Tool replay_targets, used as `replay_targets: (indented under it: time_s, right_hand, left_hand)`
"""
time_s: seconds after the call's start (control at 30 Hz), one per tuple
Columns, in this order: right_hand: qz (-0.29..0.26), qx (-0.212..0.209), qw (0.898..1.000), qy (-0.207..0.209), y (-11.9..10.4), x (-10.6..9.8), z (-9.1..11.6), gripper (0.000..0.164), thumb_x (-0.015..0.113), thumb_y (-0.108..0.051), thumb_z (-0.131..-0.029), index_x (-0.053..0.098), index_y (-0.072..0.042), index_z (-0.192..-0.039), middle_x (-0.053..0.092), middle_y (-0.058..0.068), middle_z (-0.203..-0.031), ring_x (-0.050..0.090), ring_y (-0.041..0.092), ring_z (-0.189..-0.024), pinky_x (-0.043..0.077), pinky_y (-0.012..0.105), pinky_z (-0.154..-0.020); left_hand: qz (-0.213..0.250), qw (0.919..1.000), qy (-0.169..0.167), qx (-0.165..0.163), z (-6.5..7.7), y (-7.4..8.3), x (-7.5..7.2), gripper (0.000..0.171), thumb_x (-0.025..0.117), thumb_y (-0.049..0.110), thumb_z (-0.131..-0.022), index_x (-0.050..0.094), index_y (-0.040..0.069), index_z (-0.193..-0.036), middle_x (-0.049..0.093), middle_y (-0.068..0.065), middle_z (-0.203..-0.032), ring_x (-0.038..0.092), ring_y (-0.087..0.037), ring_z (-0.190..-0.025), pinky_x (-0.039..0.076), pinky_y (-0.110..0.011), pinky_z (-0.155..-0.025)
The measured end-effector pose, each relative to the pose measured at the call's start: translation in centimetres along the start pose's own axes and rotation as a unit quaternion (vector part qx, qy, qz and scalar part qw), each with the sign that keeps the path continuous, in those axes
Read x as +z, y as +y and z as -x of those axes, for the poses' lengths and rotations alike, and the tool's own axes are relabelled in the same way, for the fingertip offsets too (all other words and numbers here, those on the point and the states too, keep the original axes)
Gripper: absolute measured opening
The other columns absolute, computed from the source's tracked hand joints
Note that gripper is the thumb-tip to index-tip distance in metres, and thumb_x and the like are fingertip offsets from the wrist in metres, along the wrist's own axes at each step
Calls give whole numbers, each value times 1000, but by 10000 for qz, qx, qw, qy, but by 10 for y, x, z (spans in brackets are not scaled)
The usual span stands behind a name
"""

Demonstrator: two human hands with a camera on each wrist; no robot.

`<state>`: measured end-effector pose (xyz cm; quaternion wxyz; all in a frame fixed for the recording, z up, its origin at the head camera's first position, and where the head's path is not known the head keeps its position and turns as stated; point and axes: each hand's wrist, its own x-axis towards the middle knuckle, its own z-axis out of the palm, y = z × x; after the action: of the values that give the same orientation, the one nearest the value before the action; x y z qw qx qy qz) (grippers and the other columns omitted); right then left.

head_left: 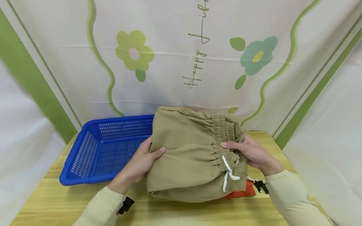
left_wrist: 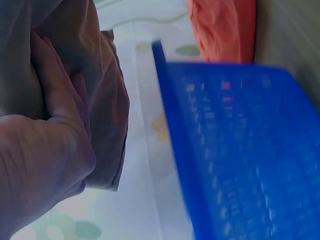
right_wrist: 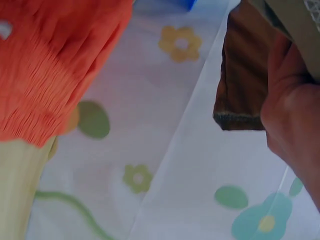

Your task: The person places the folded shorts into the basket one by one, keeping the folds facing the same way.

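Observation:
Folded khaki drawstring pants are held up between my two hands in the head view, their gathered waistband to the right and a white drawstring hanging from it. My left hand grips the folded left side, thumb on top and fingers tucked behind the cloth. At the waistband end, my right hand pinches the fabric with its thumb over the elastic. Both wrist views show the fingers reaching under the pants, where the cloth hides their tips. An orange garment lies on the table beneath, mostly covered by the pants.
A blue plastic basket with slotted walls stands on the left of the wooden table, close beside my left hand. Behind the table hangs a white curtain with printed flowers.

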<state>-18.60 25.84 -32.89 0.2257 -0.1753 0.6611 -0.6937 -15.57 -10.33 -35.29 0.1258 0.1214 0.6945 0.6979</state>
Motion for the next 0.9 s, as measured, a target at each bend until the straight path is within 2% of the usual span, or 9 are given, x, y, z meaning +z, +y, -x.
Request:
replay_targets:
  time_s: [0.17,0.33,0.7,0.9]
  right_hand:
    - [-158,-40,9997,205,-3,20,-11,38,57,-3,-102,44,3,-137,61,17,-123,69,29,-104,58,46,-86]
    - [-213,-222,9990,338,-6,37,-24,39,61,-3,-99,47,1,-135,61,16,-122,68,27,-103,59,42,-85]
    - [-219,-242,9988,368,-11,64,-47,43,64,-6,-97,46,1,-135,61,17,-120,68,27,-99,59,41,-83]
    - [-205,-362,9982,428,-12,74,-62,48,68,-9,-95,47,-2,-138,59,17,-126,65,27,-106,58,39,-87]
  left_hand:
    - [64,9999,-149,23,7,9,-22,55,51,13,-107,29,13,-158,53,-23,-137,66,-29,-110,56,-43,-89]
    - [165,9997,-193,-4,14,16,-41,56,52,12,-107,28,12,-157,54,-24,-134,69,-29,-104,58,-47,-85]
    - [-191,9997,119,-119,25,30,-71,62,57,13,-105,27,10,-160,60,-21,-127,71,-28,-101,59,-46,-83]
    - [-405,9988,259,-40,32,35,-87,64,59,15,-105,27,7,-159,64,-13,-123,71,-25,-99,59,-44,-82]
